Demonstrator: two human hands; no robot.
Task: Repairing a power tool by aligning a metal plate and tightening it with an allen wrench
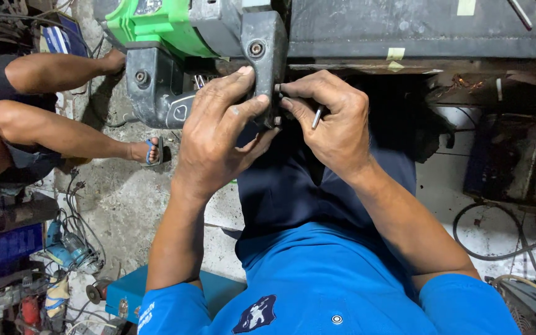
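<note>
Left hand (221, 133) clamped around grey metal bracket (262, 56) on green-and-grey power tool (162, 31). Right hand (333, 121) pinching thin silver metal pin (317, 116), fingertips pressed to bracket edge.

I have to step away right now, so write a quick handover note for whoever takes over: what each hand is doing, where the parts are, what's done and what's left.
Left hand: gripping the grey metal housing of the green and grey power tool, steadying it at the edge of the workbench.
Right hand: fingertips pinch a small part against the housing's side; a thin metal pin is tucked between its fingers.
Done: the tool is on the bench, and two bolts show in the housing.
Left: the small part at the fingertips does not look seated yet; it is too small to identify.
Nearby: another person's leg at the left, and loose tools on the floor.
</note>
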